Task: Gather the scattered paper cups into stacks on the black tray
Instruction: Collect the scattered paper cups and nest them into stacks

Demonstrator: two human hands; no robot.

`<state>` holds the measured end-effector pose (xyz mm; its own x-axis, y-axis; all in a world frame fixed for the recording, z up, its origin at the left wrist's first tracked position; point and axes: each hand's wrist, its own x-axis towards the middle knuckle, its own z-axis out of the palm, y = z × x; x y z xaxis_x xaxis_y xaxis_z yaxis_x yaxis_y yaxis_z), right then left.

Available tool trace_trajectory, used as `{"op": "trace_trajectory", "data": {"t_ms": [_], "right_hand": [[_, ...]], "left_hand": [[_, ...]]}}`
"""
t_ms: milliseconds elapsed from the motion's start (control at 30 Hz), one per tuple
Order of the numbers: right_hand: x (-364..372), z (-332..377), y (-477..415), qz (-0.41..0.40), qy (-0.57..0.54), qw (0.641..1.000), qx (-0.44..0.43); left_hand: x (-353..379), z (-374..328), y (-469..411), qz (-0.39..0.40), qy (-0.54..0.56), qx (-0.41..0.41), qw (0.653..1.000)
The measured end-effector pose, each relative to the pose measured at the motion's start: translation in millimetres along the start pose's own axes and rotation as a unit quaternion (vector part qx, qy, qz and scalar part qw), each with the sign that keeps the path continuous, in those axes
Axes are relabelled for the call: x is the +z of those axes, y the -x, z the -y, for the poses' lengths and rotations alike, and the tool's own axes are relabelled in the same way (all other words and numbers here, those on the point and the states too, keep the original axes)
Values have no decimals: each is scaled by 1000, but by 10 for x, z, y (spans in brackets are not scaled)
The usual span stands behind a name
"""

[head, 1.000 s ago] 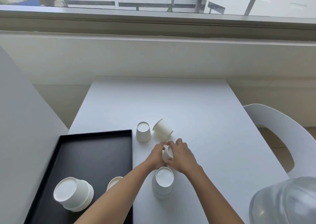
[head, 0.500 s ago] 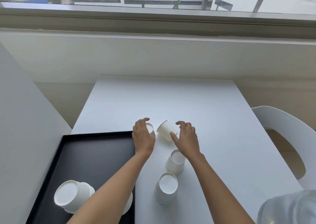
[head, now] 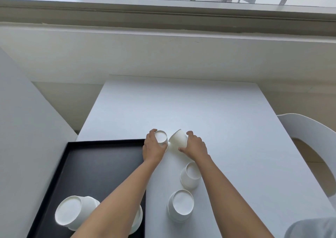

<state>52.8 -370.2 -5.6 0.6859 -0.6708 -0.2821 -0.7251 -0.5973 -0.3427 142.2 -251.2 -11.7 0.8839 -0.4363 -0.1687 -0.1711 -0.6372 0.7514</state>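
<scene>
My left hand [head: 153, 147] grips an upside-down cup [head: 161, 137] just past the black tray [head: 101, 165], my right hand [head: 195, 146] clasps a tilted cup [head: 178, 139] beside it, and 2 more cups [head: 190, 176] sit nearer on the white table [head: 209, 114].

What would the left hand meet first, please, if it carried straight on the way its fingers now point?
Only the upside-down cup the left hand already grips; beyond that, bare white table, as far as visible.
</scene>
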Motion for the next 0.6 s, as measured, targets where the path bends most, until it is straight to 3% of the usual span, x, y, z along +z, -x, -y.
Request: {"op": "trace_trajectory", "data": {"t_ms": [200, 400, 600], "right_hand": [[-122, -39, 91, -56, -181, 982, 23], [-450, -217, 346, -139, -308, 940, 36], [-778, -385, 659, -185, -371, 910, 29]], "left_hand": [[-75, -35, 22, -5, 63, 11, 998], [-164, -156, 238, 8, 154, 140, 978], [-181, -296, 513, 37, 115, 282, 952]]}}
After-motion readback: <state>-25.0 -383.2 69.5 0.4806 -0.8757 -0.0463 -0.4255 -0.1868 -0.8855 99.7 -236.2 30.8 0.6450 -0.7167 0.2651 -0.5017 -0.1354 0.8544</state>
